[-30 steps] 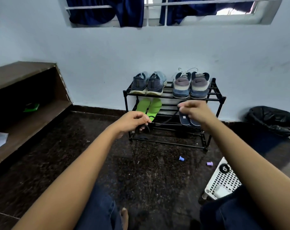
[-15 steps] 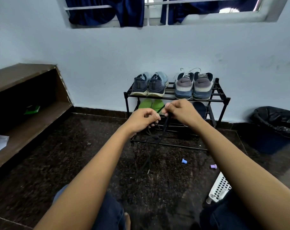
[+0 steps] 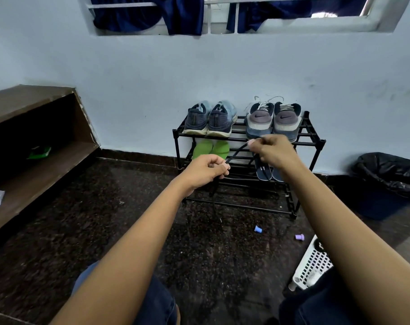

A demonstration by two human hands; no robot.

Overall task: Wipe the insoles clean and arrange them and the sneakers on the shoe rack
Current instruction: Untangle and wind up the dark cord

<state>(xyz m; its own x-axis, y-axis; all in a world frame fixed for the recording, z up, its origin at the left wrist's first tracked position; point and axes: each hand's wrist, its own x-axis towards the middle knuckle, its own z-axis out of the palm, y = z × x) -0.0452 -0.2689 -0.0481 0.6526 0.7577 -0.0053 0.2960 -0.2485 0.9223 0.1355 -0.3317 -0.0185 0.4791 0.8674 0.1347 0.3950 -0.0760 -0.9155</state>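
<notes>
Stretching a dark shoelace (image 3: 236,153) between both hands in front of the shoe rack (image 3: 316,142).
Held apart, the left hand (image 3: 207,168) and right hand (image 3: 273,152) each pinch the lace. Sneakers (image 3: 273,120) sit on top, with green insoles (image 3: 211,148) and dark insoles (image 3: 267,172) on the shelf below. Arranging looks nearly done, and the lace likely needs threading or stowing next.

The person's left hand (image 3: 207,171) and right hand (image 3: 273,152) are bare, and so are both forearms along all of their visible length. The nails that show on the fingers (image 3: 251,142) are cut short. Both legs are in dark blue trousers of a denim-like cloth. The left trouser leg (image 3: 157,301) looks paler and more faded at its outer edge, and the right trouser leg (image 3: 311,308) is a deeper navy. A sliver of bare foot (image 3: 177,313) shows beside the left leg.
</notes>
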